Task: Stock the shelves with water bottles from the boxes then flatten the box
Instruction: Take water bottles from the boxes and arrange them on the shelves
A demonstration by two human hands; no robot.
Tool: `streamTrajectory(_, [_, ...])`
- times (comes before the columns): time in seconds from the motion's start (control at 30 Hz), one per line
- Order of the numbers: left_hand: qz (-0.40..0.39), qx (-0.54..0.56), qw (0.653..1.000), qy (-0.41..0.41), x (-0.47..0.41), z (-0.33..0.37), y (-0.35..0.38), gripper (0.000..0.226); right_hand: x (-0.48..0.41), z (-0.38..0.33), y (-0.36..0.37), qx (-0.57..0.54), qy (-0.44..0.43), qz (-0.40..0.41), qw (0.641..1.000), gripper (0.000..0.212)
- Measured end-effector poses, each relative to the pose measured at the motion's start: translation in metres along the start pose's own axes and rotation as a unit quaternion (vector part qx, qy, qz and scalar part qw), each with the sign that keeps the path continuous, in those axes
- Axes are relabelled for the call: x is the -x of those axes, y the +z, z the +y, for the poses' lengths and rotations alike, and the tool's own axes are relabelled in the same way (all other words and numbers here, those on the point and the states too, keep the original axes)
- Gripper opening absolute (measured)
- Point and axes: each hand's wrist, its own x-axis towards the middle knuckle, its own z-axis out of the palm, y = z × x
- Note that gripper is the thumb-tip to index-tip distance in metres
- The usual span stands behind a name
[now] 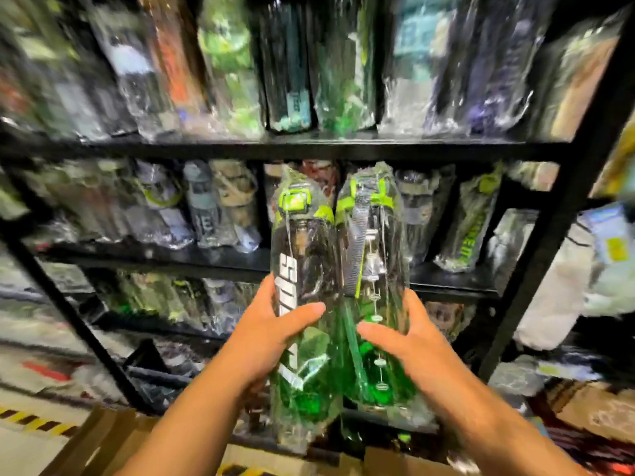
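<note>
Two tall clear-and-green water bottles in plastic wrap stand upright side by side in front of the black shelf unit (pixel 309 151). My left hand (pixel 275 324) grips the left bottle (pixel 304 269), which has white lettering and a lime lid. My right hand (pixel 405 333) grips the right bottle (pixel 372 255), which has a grey strap and volume marks. Both bottles are held at the height of the middle shelf (pixel 165 254). An open cardboard box (pixel 113 441) lies below my arms at the bottom edge.
Every shelf level is packed with several wrapped bottles, upper row (pixel 226 63) and middle row (pixel 206 204). A gap on the middle shelf sits behind the held bottles. White bagged goods (pixel 563 283) hang at the right. Hazard tape (pixel 37 422) marks the floor at left.
</note>
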Motion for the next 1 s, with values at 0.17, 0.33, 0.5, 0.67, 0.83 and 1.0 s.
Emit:
streamTrajectory(0.17, [-0.046,0.002,0.995,0.084,-0.036,0.057,-0.054,0.045,-0.035,-0.055,0.043,0.033,-0.076,0.035,0.996,0.127])
streamTrajectory(0.33, [-0.067,-0.011,0.988,0.136,-0.077,0.106,-0.111,0.076,-0.071,-0.102,0.092,0.052,-0.148,0.061,0.986,0.096])
streamTrajectory(0.5, [-0.059,-0.006,0.983,0.171,-0.113,0.141,-0.144,0.045,-0.106,-0.14,0.125,0.045,-0.19,0.105,0.975,0.071])
streamTrajectory(0.67, [-0.064,-0.008,0.976,0.209,-0.15,0.169,-0.159,0.12,-0.133,-0.169,0.128,0.062,-0.234,0.154,0.958,0.104])
streamTrajectory(0.83, [-0.045,-0.001,0.965,0.258,-0.176,0.191,-0.161,0.131,-0.169,-0.198,0.118,0.07,-0.277,0.185,0.94,0.103])
streamTrajectory(1.0, [-0.027,-0.002,0.96,0.278,-0.2,0.209,-0.16,0.098,-0.208,-0.222,0.117,0.089,-0.321,0.167,0.928,0.107])
